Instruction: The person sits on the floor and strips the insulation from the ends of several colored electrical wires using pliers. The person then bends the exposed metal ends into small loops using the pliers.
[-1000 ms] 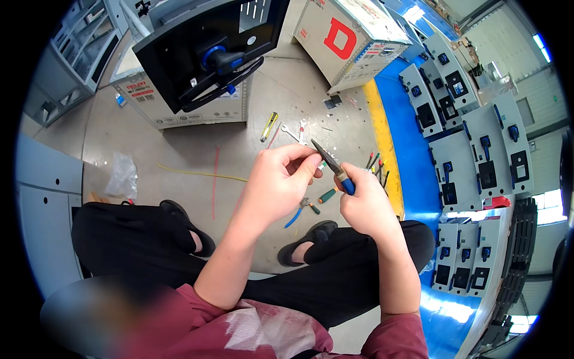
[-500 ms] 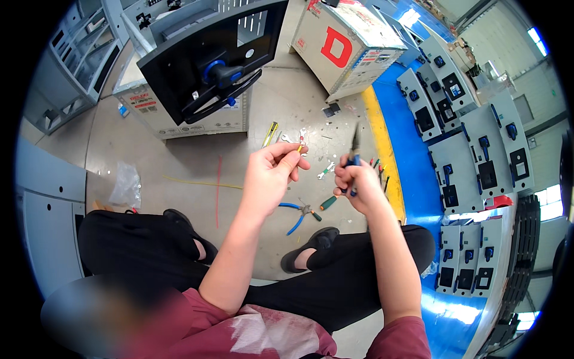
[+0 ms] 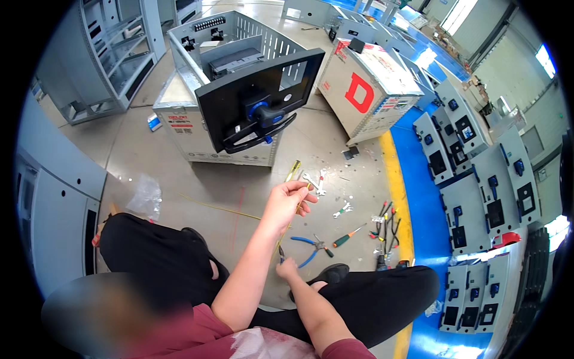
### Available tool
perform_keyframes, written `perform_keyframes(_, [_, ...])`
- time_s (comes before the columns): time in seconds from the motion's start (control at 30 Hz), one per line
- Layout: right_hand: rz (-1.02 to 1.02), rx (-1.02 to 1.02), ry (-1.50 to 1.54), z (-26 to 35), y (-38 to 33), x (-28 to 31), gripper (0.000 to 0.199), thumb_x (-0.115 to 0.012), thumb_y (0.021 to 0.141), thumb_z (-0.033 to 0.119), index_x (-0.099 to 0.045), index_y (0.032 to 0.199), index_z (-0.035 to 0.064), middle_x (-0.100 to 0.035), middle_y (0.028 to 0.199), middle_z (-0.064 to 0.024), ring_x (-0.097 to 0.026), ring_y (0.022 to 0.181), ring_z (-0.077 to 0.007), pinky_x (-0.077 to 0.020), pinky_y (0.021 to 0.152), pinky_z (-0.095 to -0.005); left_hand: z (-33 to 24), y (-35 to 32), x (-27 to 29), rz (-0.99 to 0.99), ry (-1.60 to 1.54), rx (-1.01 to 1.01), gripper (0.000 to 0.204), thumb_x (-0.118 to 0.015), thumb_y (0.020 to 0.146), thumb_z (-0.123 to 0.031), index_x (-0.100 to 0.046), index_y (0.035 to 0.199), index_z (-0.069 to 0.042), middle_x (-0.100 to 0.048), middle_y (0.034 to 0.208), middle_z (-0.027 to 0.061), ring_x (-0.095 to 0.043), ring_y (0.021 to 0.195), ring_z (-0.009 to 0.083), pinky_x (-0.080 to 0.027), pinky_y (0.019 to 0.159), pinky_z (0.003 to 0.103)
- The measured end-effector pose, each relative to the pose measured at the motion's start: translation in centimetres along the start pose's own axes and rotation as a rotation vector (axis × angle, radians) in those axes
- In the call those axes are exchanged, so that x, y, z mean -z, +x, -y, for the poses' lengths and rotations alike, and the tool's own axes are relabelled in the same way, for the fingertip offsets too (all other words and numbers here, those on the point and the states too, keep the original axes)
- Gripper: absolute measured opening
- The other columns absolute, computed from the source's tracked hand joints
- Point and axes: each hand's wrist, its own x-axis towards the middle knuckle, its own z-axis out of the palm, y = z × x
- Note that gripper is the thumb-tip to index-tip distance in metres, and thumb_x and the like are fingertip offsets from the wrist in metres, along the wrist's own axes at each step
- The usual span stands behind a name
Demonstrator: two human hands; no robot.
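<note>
Between the thumb and fingers of my left hand a thin yellow wire is pinched, its tip poking out past the fingertips. The wire trails down toward my right hand and across the floor to the left. My right hand is closed, low beside my left forearm, around a pair of pliers. Only a small dark-blue part of these pliers shows; whether the jaws touch the wire is hard to tell. Just right of the hands, blue-handled pliers lie spread on the floor beside a green screwdriver.
Beyond my left hand lie a yellow utility knife and wrenches. Several hand tools are grouped near the yellow floor line. A pink wire and a clear plastic bag lie left. Ahead stands a grey cabinet with a black door panel.
My right hand has swung down and left with the pliers, from beside the tools to below my left hand. The view has shifted, and my left hand still pinches the yellow wire.
</note>
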Motion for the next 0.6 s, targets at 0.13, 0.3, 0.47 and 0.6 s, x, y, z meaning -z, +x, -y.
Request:
perform_keyframes(0.13, [0.03, -0.171, 0.105, 1.4, -0.9, -1.3, 0.065, -0.064, 0.095, 0.034, -0.049, 0.148, -0.001, -0.045, 0.159, -0.0221, -0.04, 0.149, -0.0414, -0.0374, 0.122, -0.0534, 4.5, 2.6, 4.9, -0.229, 0.318, 0.089, 0.026, -0.063, 0.107, -0.022, -0.072, 0.123, -0.004, -0.075, 0.083, 0.0084, -0.056, 0.053, 0.0088, -0.041, 0.049, 0.025])
perform_keyframes(0.3, [-0.159, -0.394, 0.321, 1.4, -0.6, 3.0, 0.064, -0.071, 0.094, 0.034, -0.05, 0.149, 0.0098, -0.047, 0.155, -0.0166, -0.04, 0.148, -0.0376, -0.0379, 0.12, -0.0528, 13.9, 6.3, 15.4, -0.336, 0.367, 0.25, 0.024, -0.062, 0.105, -0.016, -0.074, 0.12, -0.002, -0.074, 0.083, 0.0101, -0.05, 0.052, 0.0108, -0.039, 0.047, 0.028])
perform_keyframes(0.47, [-0.326, -0.447, 0.368, 4.9, -3.1, 2.7, 0.077, -0.082, 0.087, 0.032, -0.044, 0.152, 0.0137, -0.048, 0.147, -0.0141, -0.04, 0.146, -0.0352, -0.0352, 0.12, -0.051, 17.4, 7.9, 24.2, -0.647, 0.996, -0.236, 0.03, -0.068, 0.098, -0.02, -0.074, 0.121, -0.002, -0.073, 0.116, 0.0199, -0.067, 0.103, 0.0352, -0.052, 0.099, 0.048])
perform_keyframes(0.6, [-0.282, -0.353, 0.196, 2.6, -3.0, 3.5, 0.074, -0.082, 0.086, 0.031, -0.045, 0.147, 0.0131, -0.046, 0.147, -0.0139, -0.04, 0.146, -0.0346, -0.0359, 0.119, -0.0518, 20.1, 5.8, 20.6, -0.721, 1.351, -0.152, 0.029, -0.072, 0.093, -0.027, -0.075, 0.113, -0.007, -0.07, 0.117, 0.0215, -0.06, 0.121, 0.0409, -0.043, 0.111, 0.051])
